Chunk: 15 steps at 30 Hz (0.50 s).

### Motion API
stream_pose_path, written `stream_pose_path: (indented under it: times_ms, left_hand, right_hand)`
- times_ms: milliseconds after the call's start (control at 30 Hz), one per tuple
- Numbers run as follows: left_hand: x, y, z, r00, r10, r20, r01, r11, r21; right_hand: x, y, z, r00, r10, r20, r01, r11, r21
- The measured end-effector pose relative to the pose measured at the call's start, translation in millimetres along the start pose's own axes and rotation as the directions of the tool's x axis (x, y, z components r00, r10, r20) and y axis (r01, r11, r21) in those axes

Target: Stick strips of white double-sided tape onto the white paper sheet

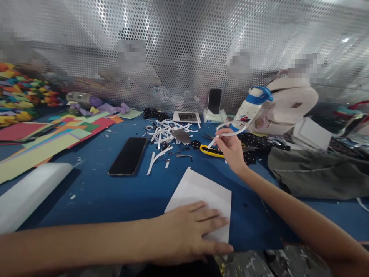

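My left hand (193,231) lies flat with its fingers spread on a white sheet of paper (201,188) near the table's front edge. Farther out and to the right, my right hand (232,150) is raised with its fingers pinched on a thin white paper strip (230,130), which curls in a loop above the hand. Just left of that hand lies a yellow and black utility knife (211,151). A tangled pile of white paper strips (164,132) sits beyond the sheet, with a dark grey scrap (181,136) on it.
A black phone (128,157) lies left of the sheet. Coloured paper (57,142) and a white block (31,192) are at the left. A blue-topped white bottle (250,105), a pale bag (291,105) and grey cloth (317,173) stand or lie at the right. A perforated metal panel (178,50) rises behind.
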<state>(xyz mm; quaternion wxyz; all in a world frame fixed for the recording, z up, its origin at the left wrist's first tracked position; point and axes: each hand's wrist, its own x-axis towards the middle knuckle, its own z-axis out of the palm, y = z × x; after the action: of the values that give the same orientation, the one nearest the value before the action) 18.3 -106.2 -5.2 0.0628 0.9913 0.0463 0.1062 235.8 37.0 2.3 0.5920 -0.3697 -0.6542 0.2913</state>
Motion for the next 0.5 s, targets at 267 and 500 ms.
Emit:
stream_pose_path:
  times_ms: [267, 500]
  left_hand:
    - [18, -33, 17.6, 0.992, 0.007, -0.123, 0.011, 0.990, 0.142]
    - [22, -38, 23.2, 0.976, -0.001, -0.218, 0.054, 0.970, 0.238]
  right_hand:
    - [-19, -18, 22, 0.991, 0.037, 0.129, -0.040, 0.999, 0.021]
    - [-42, -28, 44, 0.926, 0.161, 0.343, -0.178, 0.984, 0.020]
